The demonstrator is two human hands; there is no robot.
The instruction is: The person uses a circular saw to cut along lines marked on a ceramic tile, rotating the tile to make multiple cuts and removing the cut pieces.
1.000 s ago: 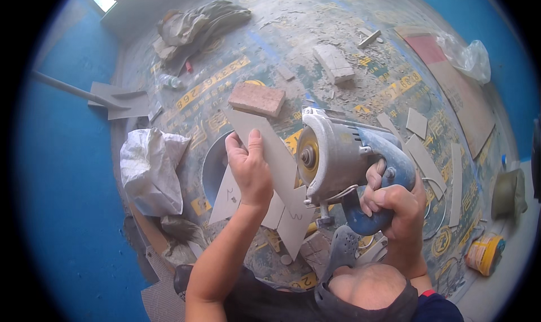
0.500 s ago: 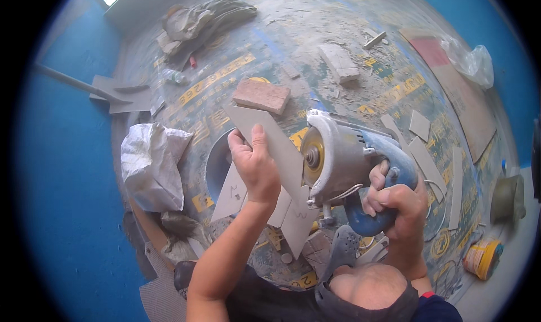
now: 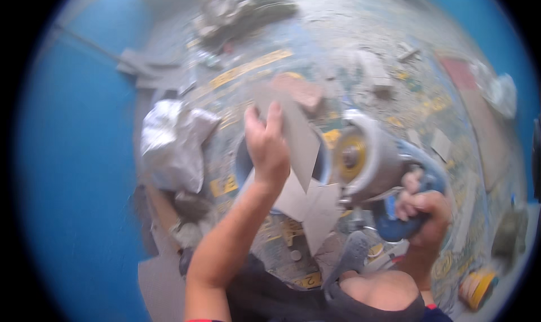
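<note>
My left hand (image 3: 267,147) is closed on a thin, pale, angular tile piece (image 3: 300,139), tilted up above a round blue-grey basin (image 3: 243,161). More cut tile pieces (image 3: 322,212) lie against the basin's near side, just below that hand. My right hand (image 3: 424,209) is wrapped round the blue rear handle of a handheld disc cutter (image 3: 375,158). Its metal guard and yellow-centred disc face the held tile, with a gap between them. Whether the disc is spinning cannot be made out through the blur. Behind the held tile lies a reddish brick (image 3: 304,91).
A white sack (image 3: 172,144) stands left of the basin, near the blue wall (image 3: 84,164). A shovel (image 3: 152,71) leans farther back. Rubble, a pale block (image 3: 375,74) and tile offcuts (image 3: 441,144) litter the dusty floor. At lower right sits a yellow tub (image 3: 478,288).
The view has shifted, so the surroundings sit farther right, and the picture is blurrier. The cutter has drawn away from the tile, widening the gap. Both hands keep their holds.
</note>
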